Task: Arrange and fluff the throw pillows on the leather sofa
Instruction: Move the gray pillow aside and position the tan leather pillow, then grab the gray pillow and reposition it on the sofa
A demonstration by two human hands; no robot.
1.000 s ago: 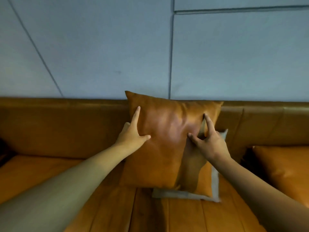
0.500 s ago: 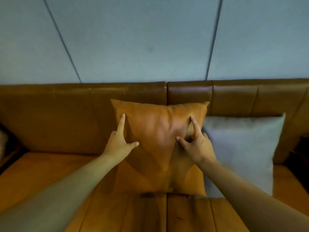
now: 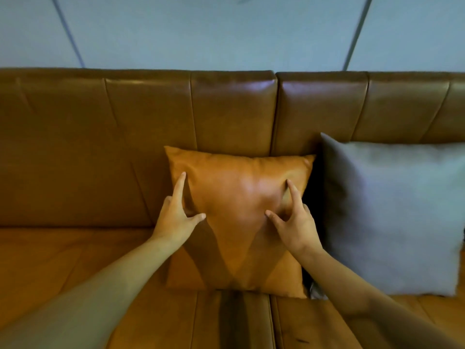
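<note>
A tan leather pillow stands upright on the seat of the brown leather sofa, leaning against the backrest. My left hand grips its left side, with index finger and thumb spread on the front. On the pillow's right side my right hand holds it the same way. A larger grey fabric pillow stands just to the right, its left edge close beside the tan one and partly behind my right forearm.
The seat cushion stretches bare to the left of the tan pillow. A pale blue panelled wall rises behind the backrest. The grey pillow reaches almost to the right edge of the view.
The tan pillow came down and to the left, from in front of the grey pillow onto the seat beside it. Both hands kept their hold. The view tilted down.
</note>
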